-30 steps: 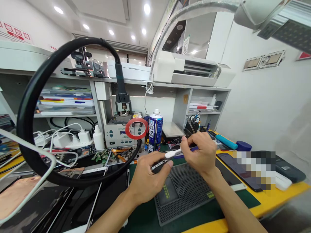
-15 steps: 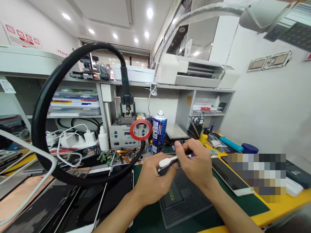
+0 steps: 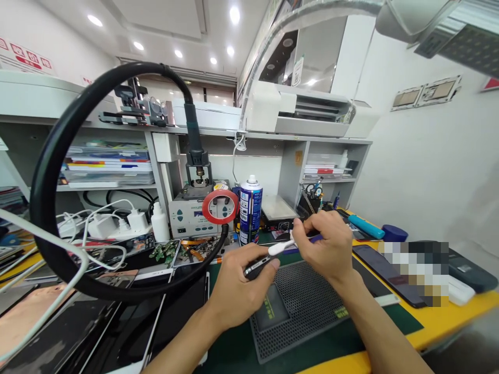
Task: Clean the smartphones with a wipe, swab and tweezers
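My left hand (image 3: pixel 237 285) is closed around a dark phone (image 3: pixel 258 267), held edge-on above the mat; a row of small holes shows along its rim, and the fingers hide much of it. My right hand (image 3: pixel 325 244) grips a toothbrush (image 3: pixel 278 248) with a white head and what looks like a purple handle. The brush head lies against the phone's end, close to my left fingers. Beneath both hands is a grey perforated pad (image 3: pixel 307 296) with a flat recessed area, lying on a green mat (image 3: pixel 234 348).
A blue spray can (image 3: pixel 250 210) and a red tape roll (image 3: pixel 220 206) stand behind my hands. A thick black hose (image 3: pixel 39 171) loops on the left over several phones and screens. More phones (image 3: pixel 390 275) lie to the right, by the yellow table edge (image 3: pixel 463 317).
My right hand has shifted to the right, and the toothbrush head has slid along the phone away from my left hand. More of the phone's rim shows. The view has shifted slightly.
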`<state>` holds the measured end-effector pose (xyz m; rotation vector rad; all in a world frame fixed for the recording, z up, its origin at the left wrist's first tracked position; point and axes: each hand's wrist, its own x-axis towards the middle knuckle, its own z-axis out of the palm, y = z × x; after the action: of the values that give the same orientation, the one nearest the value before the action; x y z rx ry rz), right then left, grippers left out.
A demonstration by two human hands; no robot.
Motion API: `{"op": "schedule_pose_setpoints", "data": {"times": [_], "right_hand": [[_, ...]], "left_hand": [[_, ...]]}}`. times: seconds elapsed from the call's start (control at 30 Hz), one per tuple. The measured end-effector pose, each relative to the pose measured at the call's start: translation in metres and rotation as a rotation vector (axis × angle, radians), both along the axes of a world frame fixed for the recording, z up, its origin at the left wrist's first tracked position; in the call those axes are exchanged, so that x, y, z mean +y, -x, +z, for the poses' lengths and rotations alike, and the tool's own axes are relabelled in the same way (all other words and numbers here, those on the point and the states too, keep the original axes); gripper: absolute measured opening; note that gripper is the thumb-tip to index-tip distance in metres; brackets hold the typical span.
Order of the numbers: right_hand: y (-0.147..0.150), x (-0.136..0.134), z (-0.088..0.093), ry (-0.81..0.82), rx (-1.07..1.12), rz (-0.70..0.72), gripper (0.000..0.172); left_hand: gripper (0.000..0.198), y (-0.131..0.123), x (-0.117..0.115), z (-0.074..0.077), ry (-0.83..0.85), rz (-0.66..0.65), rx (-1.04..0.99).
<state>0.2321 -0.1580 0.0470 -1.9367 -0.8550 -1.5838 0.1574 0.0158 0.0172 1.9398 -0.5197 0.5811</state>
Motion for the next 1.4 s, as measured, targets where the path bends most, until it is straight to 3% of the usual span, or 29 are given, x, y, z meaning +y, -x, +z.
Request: {"op": "schedule_pose_setpoints", "data": {"times": [0.17,0.33,0.57,0.93,1.1,1.27,1.4], "right_hand": [[-0.007,-0.006,-0.002,-0.055,0.096,-0.016,0.033],[0.002,0.009,-0.008,-0.178,0.317,0.095,0.036],[0.023,0.03,-0.009,-0.069,0.185,0.18,0.034],[0.002,-0.001,-0.001,-0.005,0.033,0.042,0.032],[-0.006,-0.008,-0.002,-0.036,0.114,0.01,0.032],[0.002,0.005,-0.006,-0.177,0.358,0.122,0.039],[0.017,0.022,-0.008,-0.094,0.283,0.17,0.035]], "left_hand": [[0.015,-0.001,0.0,0.001,0.018,0.002,0.02],[0.013,0.0,0.0,-0.001,-0.016,0.015,-0.001],[0.015,0.0,0.0,0.0,0.011,-0.043,-0.006],[0.013,0.002,-0.001,0.0,0.023,-0.016,0.004],[0.015,0.0,0.0,0.001,0.015,0.006,0.012],[0.014,-0.001,0.0,0.0,-0.021,0.016,-0.006],[0.013,0.0,-0.001,-0.002,-0.039,-0.009,-0.012]]}}
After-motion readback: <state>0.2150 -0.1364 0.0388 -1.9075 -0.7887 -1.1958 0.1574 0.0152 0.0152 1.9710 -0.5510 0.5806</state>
